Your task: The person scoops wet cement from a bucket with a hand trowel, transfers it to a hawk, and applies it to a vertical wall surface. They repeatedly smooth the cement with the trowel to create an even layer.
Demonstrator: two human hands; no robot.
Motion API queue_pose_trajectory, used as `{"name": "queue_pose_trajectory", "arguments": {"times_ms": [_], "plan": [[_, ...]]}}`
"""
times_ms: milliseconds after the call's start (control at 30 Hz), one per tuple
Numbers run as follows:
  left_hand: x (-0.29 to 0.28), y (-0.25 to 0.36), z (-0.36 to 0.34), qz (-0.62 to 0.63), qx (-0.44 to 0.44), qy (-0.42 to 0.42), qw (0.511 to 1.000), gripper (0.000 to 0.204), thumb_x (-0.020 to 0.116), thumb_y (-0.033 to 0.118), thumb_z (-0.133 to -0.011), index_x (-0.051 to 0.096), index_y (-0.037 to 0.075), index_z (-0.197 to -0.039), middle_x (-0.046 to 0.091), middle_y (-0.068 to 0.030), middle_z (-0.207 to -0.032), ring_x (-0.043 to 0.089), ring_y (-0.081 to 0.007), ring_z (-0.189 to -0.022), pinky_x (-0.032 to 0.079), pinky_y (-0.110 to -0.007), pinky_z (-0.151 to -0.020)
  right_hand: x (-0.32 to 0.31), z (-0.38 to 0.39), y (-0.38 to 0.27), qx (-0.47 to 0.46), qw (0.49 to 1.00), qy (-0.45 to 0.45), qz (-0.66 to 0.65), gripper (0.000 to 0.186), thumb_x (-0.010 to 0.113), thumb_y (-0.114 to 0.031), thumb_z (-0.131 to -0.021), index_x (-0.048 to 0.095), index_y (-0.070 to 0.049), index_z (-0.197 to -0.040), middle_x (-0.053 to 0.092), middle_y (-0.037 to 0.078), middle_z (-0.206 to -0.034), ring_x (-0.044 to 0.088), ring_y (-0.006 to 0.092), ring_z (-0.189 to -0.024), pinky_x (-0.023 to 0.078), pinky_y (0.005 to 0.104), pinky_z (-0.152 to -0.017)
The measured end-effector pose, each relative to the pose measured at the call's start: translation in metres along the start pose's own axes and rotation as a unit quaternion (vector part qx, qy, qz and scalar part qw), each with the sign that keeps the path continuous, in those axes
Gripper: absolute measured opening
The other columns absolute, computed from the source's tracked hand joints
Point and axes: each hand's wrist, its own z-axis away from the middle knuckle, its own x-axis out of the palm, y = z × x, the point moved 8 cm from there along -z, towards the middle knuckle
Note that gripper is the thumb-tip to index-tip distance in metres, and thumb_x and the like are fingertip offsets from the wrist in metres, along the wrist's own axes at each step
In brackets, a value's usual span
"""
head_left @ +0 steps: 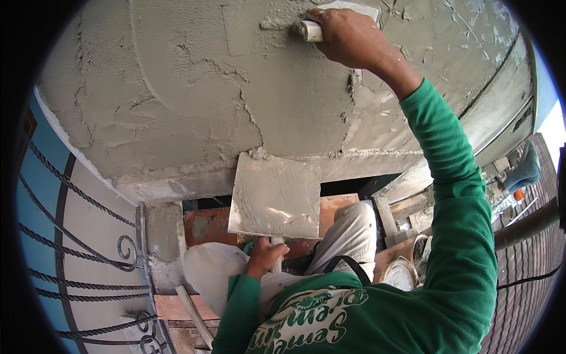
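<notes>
My left hand (265, 259) is closed round the handle of a plasterer's hawk (274, 194). Its square plate is held at the bottom edge of a wall, with a thin smear of wet mortar across it and a small lump at its far edge. Higher up, my right hand (351, 38) grips a finishing trowel (357, 8) by its pale handle, the blade against the wall. Grey mortar covers the wall (183, 94), smooth in the middle and rough or ridged elsewhere. My right arm is stretched far forward, and my left stays near my lap.
Black twisted iron bars (88, 242) run along the left. Below the wall are reddish planks (203, 227) and a dark gap. To the right stand a mortar-stained bucket (400, 275), a thick brown pipe (525, 227) and a ribbed roof (525, 283). A blue-grey boot-shaped thing (523, 168) lies farther off.
</notes>
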Motion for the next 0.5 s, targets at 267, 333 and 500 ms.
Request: {"name": "queue_pose_trajectory", "arguments": {"times_ms": [267, 333, 500], "plan": [[-0.018, -0.027, 0.027, -0.017, 0.014, -0.005, 1.000, 0.032, 0.068, 0.008, -0.089, 0.056, 0.002, -0.118, 0.061, -0.0053, -0.092, 0.061, -0.0139, -0.066, 0.052, -0.030, -0.059, -0.097, 0.030, 0.023, -0.028, 0.944, 0.319, 0.077, 0.047, 0.073, -0.025, -0.091, 0.058, -0.009, -0.132, 0.072, 0.018, -0.116, 0.070, 0.0386, -0.100, 0.057, 0.0459, -0.086], [-0.022, -0.026, 0.030, 0.008, 0.047, 0.000, 0.999, 0.033, 0.067, 0.009, -0.090, 0.056, 0.002, -0.120, 0.061, -0.0051, -0.091, 0.061, -0.0139, -0.066, 0.052, -0.030, -0.059, -0.060, 0.064, 0.019, 0.018, 0.935, 0.278, -0.219, 0.041, 0.073, -0.024, -0.089, 0.061, -0.007, -0.125, 0.072, 0.017, -0.103, 0.071, 0.0365, -0.091, 0.057, 0.0454, -0.080], [-0.020, -0.034, 0.037, 0.053, 0.026, -0.007, 0.998, 0.039, 0.068, 0.010, -0.091, 0.054, 0.001, -0.126, 0.061, -0.0058, -0.097, 0.063, -0.0141, -0.072, 0.052, -0.030, -0.060, 0.096, 0.182, -0.111, -0.094, 0.973, -0.053, -0.202, 0.061, 0.083, -0.013, -0.074, 0.050, 0.001, -0.122, 0.065, 0.026, -0.111, 0.069, 0.0436, -0.094, 0.057, 0.0481, -0.081]]}}
